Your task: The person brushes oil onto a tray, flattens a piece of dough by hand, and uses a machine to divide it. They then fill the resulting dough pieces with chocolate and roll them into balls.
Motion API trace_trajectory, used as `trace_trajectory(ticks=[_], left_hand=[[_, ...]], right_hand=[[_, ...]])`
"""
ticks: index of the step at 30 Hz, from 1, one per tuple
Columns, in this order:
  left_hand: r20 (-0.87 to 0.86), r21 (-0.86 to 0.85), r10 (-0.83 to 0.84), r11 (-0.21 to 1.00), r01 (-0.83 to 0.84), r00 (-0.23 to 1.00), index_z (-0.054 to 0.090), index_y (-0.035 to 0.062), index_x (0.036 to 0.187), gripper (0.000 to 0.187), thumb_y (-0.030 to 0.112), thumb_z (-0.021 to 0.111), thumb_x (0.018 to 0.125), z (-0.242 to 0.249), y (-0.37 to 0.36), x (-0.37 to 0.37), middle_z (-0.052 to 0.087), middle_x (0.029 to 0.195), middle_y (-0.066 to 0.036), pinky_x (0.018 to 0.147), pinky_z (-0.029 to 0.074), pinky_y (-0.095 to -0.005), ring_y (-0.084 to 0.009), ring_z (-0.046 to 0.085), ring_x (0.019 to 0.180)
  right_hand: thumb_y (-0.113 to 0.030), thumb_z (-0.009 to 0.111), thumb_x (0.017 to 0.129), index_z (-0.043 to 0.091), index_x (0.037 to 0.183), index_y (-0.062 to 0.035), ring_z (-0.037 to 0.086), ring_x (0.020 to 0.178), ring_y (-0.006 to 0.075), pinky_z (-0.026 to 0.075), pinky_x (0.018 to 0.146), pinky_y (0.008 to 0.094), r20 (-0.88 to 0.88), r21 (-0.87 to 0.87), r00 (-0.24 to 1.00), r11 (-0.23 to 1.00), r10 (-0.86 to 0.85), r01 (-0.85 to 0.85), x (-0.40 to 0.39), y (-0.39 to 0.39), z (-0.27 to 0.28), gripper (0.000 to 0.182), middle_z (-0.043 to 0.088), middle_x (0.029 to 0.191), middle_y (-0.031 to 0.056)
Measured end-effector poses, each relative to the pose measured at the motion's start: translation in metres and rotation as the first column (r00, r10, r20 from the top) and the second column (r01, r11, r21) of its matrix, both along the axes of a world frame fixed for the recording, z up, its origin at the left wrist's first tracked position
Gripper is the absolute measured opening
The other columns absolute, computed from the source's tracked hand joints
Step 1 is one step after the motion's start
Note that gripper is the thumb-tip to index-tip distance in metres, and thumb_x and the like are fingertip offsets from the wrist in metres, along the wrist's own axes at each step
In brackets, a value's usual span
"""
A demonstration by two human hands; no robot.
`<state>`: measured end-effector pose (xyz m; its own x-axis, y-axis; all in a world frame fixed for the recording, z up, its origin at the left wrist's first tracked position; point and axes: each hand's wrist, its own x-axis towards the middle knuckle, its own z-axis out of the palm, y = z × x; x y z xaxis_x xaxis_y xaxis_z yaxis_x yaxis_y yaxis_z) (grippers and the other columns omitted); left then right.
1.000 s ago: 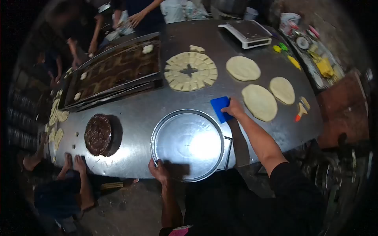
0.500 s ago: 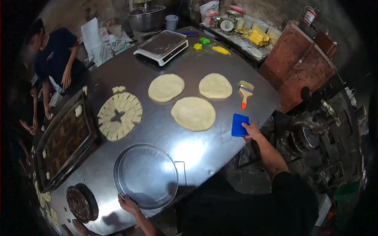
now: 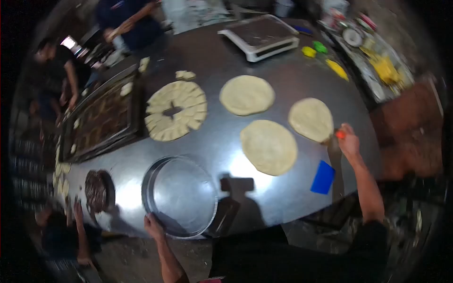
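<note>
- The right hand point(image 3: 349, 140) is closed on a brush point(image 3: 340, 135), above the right side of the metal table point(image 3: 288, 207).
- Of this brush one sees mainly the bright orange end of the handle; the rest is blurred or covered by the fingers, and I cannot tell if its bristles touch the nearby dough.
- The left hand point(image 3: 154, 226) is well apart from the right one and touches the near left rim of a round pan point(image 3: 186, 193); I cannot tell if its fingers close around this rim.
- The pan lies near the front edge of the table. It is of grey metal, with a low wall, a flat base, dark shade inside at the left and a pale shine in the middle.
- A blue scraper point(image 3: 323, 177), flat and with straight sides, lies just below the right hand.
- Three rounds of dough are near: a smaller one point(image 3: 311, 120) beside the brush, a large one point(image 3: 268, 147) and another one point(image 3: 247, 95); all are pale cream and smooth.
</note>
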<state>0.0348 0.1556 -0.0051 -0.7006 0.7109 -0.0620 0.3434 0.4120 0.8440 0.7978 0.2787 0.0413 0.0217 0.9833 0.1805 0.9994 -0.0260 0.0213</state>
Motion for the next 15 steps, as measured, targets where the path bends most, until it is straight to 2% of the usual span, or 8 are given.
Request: trace_trajectory(ticks=[4,5,6,8,9,10,11,15], left_hand=[[-0.108,-0.083,-0.022,0.996,0.013,0.994,0.058,-0.0066,0.099,0.024,0.017,0.056,0.093,-0.007,0.015,-0.007,0.055,0.078,-0.006,0.065,0.042,-0.0317,-0.0143,0.048,0.072],[0.025,-0.092,-0.009,0.996,0.011,1.000,0.060,-0.0060,0.101,0.025,0.017,0.057,0.092,0.000,0.024,-0.004,0.056,0.079,-0.007,0.066,0.044,-0.0325,-0.0146,0.050,0.073],[-0.062,-0.099,-0.037,0.995,0.031,0.997,0.063,-0.0043,0.101,0.024,0.018,0.058,0.091,-0.031,0.028,-0.024,0.059,0.080,-0.007,0.065,0.044,-0.0304,-0.0128,0.052,0.073],[-0.036,-0.046,-0.086,0.995,0.084,0.996,0.065,-0.0031,0.100,0.023,0.017,0.061,0.089,-0.010,0.043,-0.008,0.064,0.083,-0.010,0.067,0.045,-0.0311,-0.0146,0.055,0.074],[-0.046,0.047,-0.136,0.989,0.138,0.990,0.065,-0.0039,0.098,0.025,0.020,0.059,0.091,-0.021,0.046,-0.011,0.058,0.072,-0.002,0.060,0.041,-0.0270,-0.0090,0.047,0.067],[0.037,0.037,-0.165,0.986,0.164,0.986,0.066,-0.0029,0.099,0.021,0.015,0.063,0.088,-0.038,0.048,-0.021,0.064,0.083,-0.009,0.068,0.046,-0.0286,-0.0127,0.055,0.074],[0.027,0.107,-0.194,0.976,0.190,0.981,0.065,-0.0030,0.098,0.021,0.015,0.065,0.088,-0.031,0.050,-0.013,0.064,0.084,-0.009,0.070,0.046,-0.0280,-0.0123,0.055,0.077],[-0.099,0.229,-0.287,0.925,0.302,0.953,0.068,0.0011,0.098,0.023,0.021,0.061,0.089,-0.018,0.054,-0.012,0.064,0.089,-0.019,0.074,0.048,-0.0408,-0.0345,0.061,0.082]], right_hand=[[-0.007,0.064,0.084,0.062,0.101,-0.0030,0.062,0.097,0.0226,0.051,0.083,0.0346,-0.874,0.095,0.471,0.993,0.119,-0.074,-0.176,0.005,0.080,0.018,0.065,0.104,0.0113],[-0.008,0.064,0.085,0.062,0.104,-0.0034,0.062,0.098,0.0240,0.049,0.087,0.0330,-0.963,-0.044,0.271,0.990,-0.005,-0.138,-0.242,-0.009,0.102,0.020,0.065,0.107,0.0125],[-0.012,0.064,0.086,0.061,0.109,-0.0040,0.062,0.099,0.0250,0.050,0.087,0.0321,-0.792,0.156,0.519,0.928,0.322,-0.338,-0.290,-0.024,0.077,0.024,0.064,0.109,0.0142],[-0.007,0.068,0.083,0.064,0.103,-0.0056,0.061,0.106,0.0269,0.050,0.090,0.0303,-0.891,0.200,0.086,0.554,0.447,-0.808,-0.387,-0.049,0.062,0.020,0.061,0.114,0.0148],[-0.006,0.066,0.083,0.062,0.106,-0.0056,0.060,0.108,0.0260,0.052,0.087,0.0297,-0.899,-0.022,0.212,0.445,0.384,-0.895,-0.431,-0.074,0.065,0.023,0.059,0.119,0.0132],[-0.005,0.065,0.082,0.062,0.104,-0.0054,0.062,0.101,0.0259,0.053,0.081,0.0307,-0.643,0.166,0.078,0.237,0.762,-0.957,-0.455,-0.082,0.032,0.022,0.058,0.117,0.0129],[-0.005,0.065,0.082,0.062,0.104,-0.0054,0.062,0.101,0.0259,0.053,0.081,0.0307,-0.643,0.167,0.070,0.229,0.763,-0.959,-0.472,-0.078,-0.001,0.022,0.058,0.117,0.0129],[-0.004,0.064,0.077,0.063,0.096,-0.0108,0.065,0.081,0.0226,0.054,0.063,0.0346,-0.726,0.099,0.382,0.637,0.571,-0.764,-0.539,0.015,-0.010,0.020,0.063,0.094,0.0071]])
